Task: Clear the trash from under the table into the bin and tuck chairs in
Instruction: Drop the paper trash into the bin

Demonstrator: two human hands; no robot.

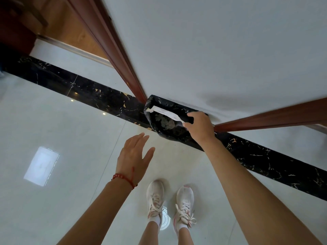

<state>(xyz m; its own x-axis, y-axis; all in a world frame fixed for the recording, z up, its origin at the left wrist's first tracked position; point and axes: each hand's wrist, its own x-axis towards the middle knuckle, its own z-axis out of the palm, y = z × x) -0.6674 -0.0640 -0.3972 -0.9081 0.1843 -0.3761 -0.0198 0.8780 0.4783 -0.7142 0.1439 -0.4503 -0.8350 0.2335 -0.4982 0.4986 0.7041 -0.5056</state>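
Observation:
A bin (169,133) lined with a black bag stands on the floor against the white wall, its mouth facing me. A long white piece of paper trash (163,112) lies slanted across the bin's mouth. My right hand (200,127) is at the bin's right rim, fingers pinched on the paper's near end. My left hand (135,156), with a red bead bracelet on the wrist, hovers open just in front of the bin, fingers spread, touching nothing. Grey crumpled trash shows inside the bag.
A white wall (212,50) rises behind the bin, edged by red-brown wooden door trim (113,50) on the left and more trim (269,115) on the right. A black marble strip (79,85) crosses the glossy pale tiles. My white sneakers (169,200) stand below.

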